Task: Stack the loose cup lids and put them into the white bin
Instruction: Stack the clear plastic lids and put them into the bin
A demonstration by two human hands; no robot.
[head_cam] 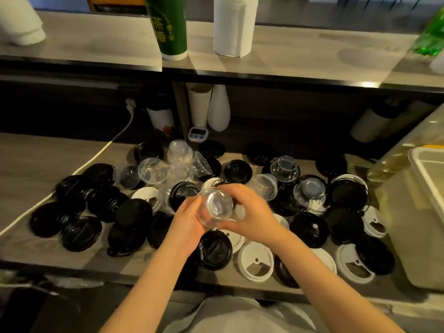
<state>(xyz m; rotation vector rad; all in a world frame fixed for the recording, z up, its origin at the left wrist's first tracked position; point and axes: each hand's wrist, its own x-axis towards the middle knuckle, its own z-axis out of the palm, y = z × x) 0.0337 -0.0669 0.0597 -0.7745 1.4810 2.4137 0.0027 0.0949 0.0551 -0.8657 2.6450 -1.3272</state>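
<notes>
A short stack of clear dome lids (216, 206) is held above the counter between both hands. My left hand (186, 223) grips it from the left and below, and my right hand (249, 207) from the right. Many loose lids cover the counter: black ones (80, 233), white ones (256, 261) and clear domes (153, 170). The white bin (422, 164) stands at the right edge, only partly in view.
A white cable (101, 150) runs across the counter's left side. Under the upper shelf (288, 63) stand a small timer (197, 133), a white vase (219, 109) and paper cups. A green cup (169, 27) and a paper roll (234, 25) are on the shelf.
</notes>
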